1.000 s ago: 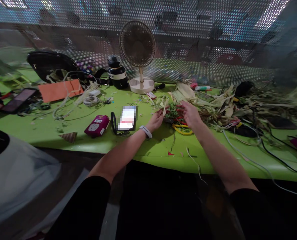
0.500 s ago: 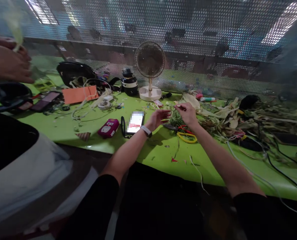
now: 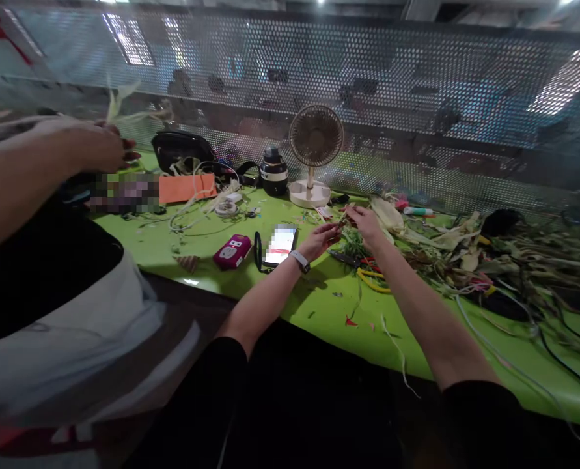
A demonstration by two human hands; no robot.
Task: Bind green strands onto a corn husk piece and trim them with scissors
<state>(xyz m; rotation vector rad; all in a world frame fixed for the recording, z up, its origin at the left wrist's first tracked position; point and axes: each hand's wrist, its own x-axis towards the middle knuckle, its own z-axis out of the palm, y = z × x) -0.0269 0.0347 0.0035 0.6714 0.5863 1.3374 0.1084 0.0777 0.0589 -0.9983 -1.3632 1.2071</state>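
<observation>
Green tabletop (image 3: 245, 225), heavily cluttered. Right hand (image 3: 365, 227) has thumb and fingers pinched on a small pale plant bit (image 3: 347, 216), held over the leafy sprigs (image 3: 352, 246). Left hand (image 3: 325, 238) has its fingertips up against the same bit; can't tell if they grip it or just touch. So hands are together at the tips, to the right of the phone (image 3: 280, 242), on the near side of the fan (image 3: 316, 135).

Risks, my read:
- Bit looks thin and dry. Uneven pull between the hands could snap it, or it drops into the sprigs and gets lost among similar scraps.
- Cutters (image 3: 347, 259) lie with blades just below the left fingers. Dropping that hand without looking could nick it.
- Right forearm passes close by the handles; could snag and drag them.
- Pale strand (image 3: 401, 352) hangs past the near edge, easy to sweep off.
- Co-worker's arm (image 3: 50, 146) is on the far left, well apart. Low collision risk.

Versus half a second ago: left hand was clear of the right, fingers loosely spread; now the tips meet. Right pinch looks much the same. Co-worker's arm reaches further into view. Camera has swung left; fan, phone and cutters look unmoved on the table.
</observation>
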